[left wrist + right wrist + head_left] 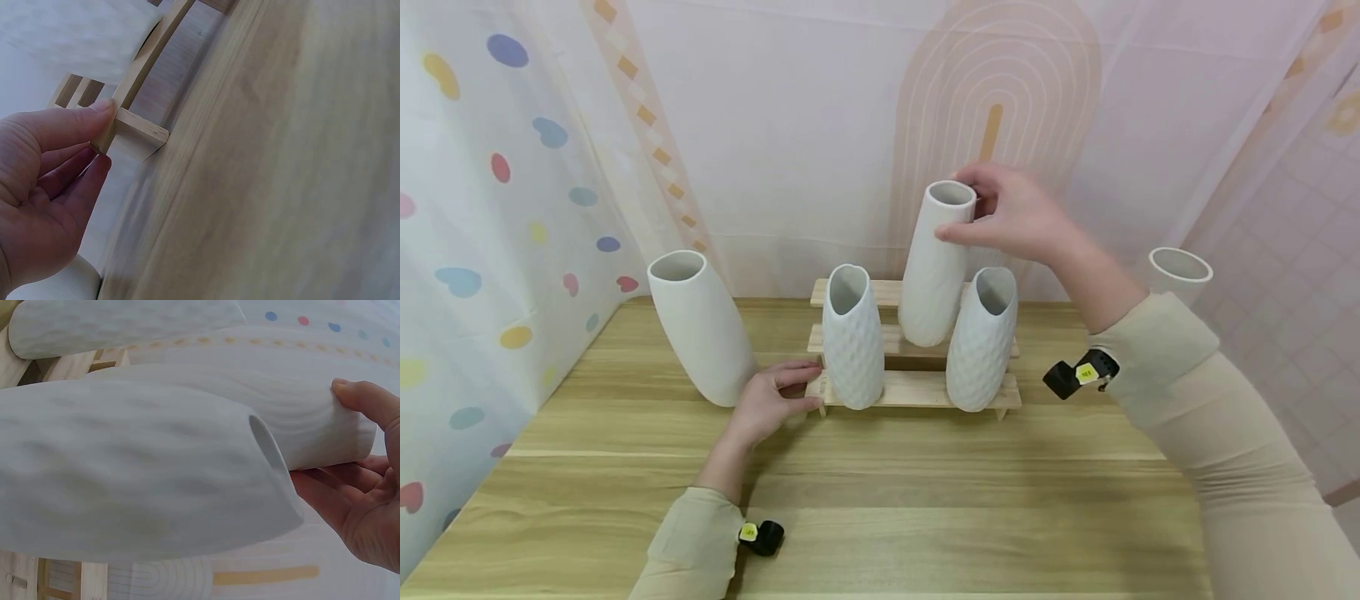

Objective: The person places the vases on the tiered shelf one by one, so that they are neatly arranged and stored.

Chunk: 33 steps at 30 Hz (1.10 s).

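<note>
My right hand (1018,212) grips a tall white vase (928,283) near its round rim, thumb on the front and fingers behind. The base of this vase is over the middle step of a tiered wooden stand (917,388); whether it touches there I cannot tell. With thumb and fingers my left hand (767,402) pinches the left end of the stand's lowest step, seen closely in the left wrist view. Two dimpled white vases with slanted mouths, a left one (853,354) and a right one (981,358), stand on that lowest step.
Left of the stand, a smooth white vase (700,333) stands on the wooden table (887,483), close to my left hand. Another white vase (1180,267) is at the right, partly hidden behind my right sleeve. A patterned curtain (790,125) hangs behind.
</note>
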Each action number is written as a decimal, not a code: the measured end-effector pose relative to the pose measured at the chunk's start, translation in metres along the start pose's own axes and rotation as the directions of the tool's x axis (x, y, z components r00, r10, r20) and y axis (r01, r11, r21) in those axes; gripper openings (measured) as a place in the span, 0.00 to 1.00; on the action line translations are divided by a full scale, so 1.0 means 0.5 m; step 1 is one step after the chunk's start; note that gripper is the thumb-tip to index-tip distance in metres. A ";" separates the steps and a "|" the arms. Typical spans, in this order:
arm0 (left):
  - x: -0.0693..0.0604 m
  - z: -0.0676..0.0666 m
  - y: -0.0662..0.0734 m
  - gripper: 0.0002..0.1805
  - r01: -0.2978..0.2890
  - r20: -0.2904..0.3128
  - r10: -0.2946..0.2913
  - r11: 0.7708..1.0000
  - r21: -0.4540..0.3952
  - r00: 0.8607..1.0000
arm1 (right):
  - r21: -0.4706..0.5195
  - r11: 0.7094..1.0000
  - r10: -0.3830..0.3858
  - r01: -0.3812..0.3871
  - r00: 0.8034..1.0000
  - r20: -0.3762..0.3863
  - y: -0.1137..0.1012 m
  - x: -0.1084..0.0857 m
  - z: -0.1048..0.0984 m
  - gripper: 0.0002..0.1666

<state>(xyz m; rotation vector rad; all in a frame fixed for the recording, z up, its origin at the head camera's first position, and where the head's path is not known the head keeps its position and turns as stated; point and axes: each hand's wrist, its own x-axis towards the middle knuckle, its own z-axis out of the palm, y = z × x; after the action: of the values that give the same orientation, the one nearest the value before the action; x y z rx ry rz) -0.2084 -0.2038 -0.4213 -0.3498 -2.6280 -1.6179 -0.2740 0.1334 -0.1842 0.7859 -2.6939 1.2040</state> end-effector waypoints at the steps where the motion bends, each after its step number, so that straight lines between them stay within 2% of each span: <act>1: 0.000 0.000 0.000 0.26 0.003 -0.002 -0.003 1.000 -0.002 1.000 | -0.011 1.000 -0.004 0.004 1.000 0.013 0.000 0.002 0.004 0.28; 11: 0.000 0.001 0.002 0.26 -0.008 0.002 0.008 1.000 0.007 1.000 | -0.082 0.996 -0.035 0.044 0.993 0.109 0.005 0.012 0.035 0.26; 25: 0.000 0.002 0.000 0.26 -0.002 0.000 0.002 1.000 -0.003 1.000 | -0.117 0.992 -0.034 0.047 0.993 0.112 0.001 0.017 0.040 0.26; 33: 0.001 0.001 -0.003 0.26 -0.001 0.003 0.001 1.000 -0.012 1.000 | -0.080 0.996 -0.031 0.041 0.991 0.128 0.005 0.020 0.044 0.28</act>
<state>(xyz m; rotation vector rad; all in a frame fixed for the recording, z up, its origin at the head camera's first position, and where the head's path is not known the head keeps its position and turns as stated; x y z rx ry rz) -0.2090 -0.2040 -0.4225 -0.3536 -2.6208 -1.6348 -0.2808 0.1149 -0.1980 0.9249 -2.7960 1.0616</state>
